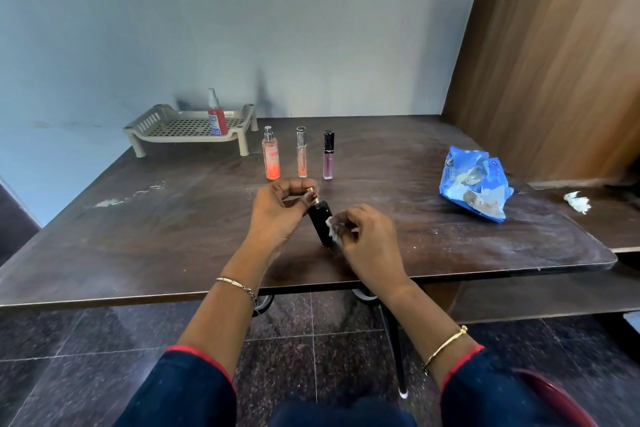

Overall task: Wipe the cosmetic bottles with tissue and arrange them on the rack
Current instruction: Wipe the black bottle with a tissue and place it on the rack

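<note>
So the black bottle (320,218) sits base-down on the desk (156,225) between both hands, long axis nearly upright, top tipped left and away; left hand (277,211) grip pinches the top end; right hand (367,239), just right of it, pinches tissue (333,232) against its side; rack (138,125) sits back-left.

Navy sleeves (194,388), red-edged; silver bracelet (239,286), gold bangle (445,347), perhaps red nails (313,196).
</note>
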`<move>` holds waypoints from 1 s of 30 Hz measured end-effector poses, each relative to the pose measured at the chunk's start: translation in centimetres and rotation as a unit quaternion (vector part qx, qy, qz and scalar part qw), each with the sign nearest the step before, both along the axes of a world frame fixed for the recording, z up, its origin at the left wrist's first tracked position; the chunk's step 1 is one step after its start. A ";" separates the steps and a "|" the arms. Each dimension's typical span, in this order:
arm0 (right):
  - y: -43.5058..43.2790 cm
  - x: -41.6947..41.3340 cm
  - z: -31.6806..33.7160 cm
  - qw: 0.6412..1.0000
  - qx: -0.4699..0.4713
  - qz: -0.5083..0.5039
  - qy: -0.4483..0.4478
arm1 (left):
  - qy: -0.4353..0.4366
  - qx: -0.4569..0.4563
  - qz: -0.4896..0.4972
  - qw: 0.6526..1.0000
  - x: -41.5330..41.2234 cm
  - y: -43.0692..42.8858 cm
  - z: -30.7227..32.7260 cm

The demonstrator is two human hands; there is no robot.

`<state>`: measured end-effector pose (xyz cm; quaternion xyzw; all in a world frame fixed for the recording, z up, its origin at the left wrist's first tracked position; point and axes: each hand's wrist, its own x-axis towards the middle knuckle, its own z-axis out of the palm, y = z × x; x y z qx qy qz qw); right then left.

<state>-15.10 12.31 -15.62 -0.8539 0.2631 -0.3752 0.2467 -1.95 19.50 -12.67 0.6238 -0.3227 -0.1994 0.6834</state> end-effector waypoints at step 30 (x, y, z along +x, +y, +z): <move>-0.7 0.1 0.7 0.992 -0.128 0.000 -0.001 | -0.060 0.059 -0.028 0.996 -0.6 -0.2 1.4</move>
